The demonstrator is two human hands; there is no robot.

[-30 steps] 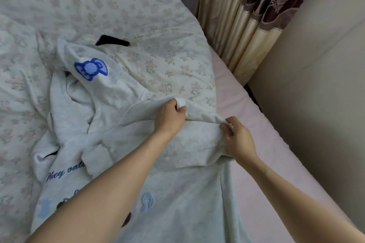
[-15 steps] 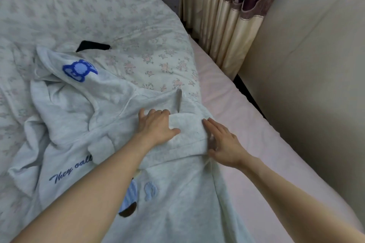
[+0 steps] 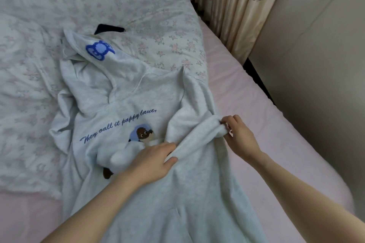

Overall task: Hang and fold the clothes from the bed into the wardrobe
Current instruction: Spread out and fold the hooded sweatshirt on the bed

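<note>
A pale grey hoodie (image 3: 126,104) lies face up on the bed, its hood with a blue patch (image 3: 99,50) pointing away from me. Blue script and a small cartoon figure (image 3: 143,134) show on the chest. One sleeve (image 3: 197,138) is folded across the front. My left hand (image 3: 156,160) rests on the sleeve's cuff end near the cartoon figure, thumb tucked under the fabric. My right hand (image 3: 237,136) pinches the sleeve's fold at the hoodie's right edge.
A floral quilt (image 3: 98,1) covers the far and left part of the bed, over a pink sheet (image 3: 256,114). A flat black object (image 3: 109,28) lies beyond the hood. Curtains (image 3: 237,5) and a beige panel (image 3: 316,65) stand to the right.
The sleeve has been drawn down across the chest, uncovering the script and cartoon figure. Both hands moved toward me and went from pressing flat to holding the sleeve.
</note>
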